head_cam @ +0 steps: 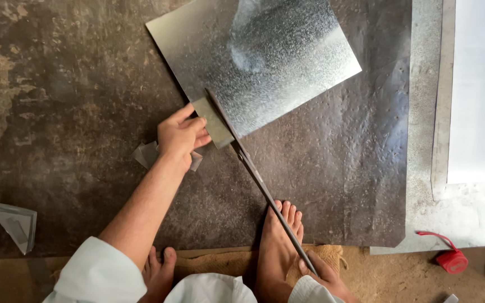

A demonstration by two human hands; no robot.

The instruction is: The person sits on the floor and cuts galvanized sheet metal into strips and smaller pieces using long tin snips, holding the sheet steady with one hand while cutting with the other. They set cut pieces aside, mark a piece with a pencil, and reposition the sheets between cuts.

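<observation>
My left hand [182, 136] pinches the offcut strip [213, 122] while my right hand [325, 276] grips the shears [254, 174]; if the galvanized sheet [254, 62] shifts, its raw edge could slice my fingers.

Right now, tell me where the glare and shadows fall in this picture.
Head view: glare washes out the white sheet at the right edge; a soft bright patch reflects on the galvanised metal sheet; the left hand and the shears are sharp; the right hand sits in dimmer light at the bottom edge.
</observation>
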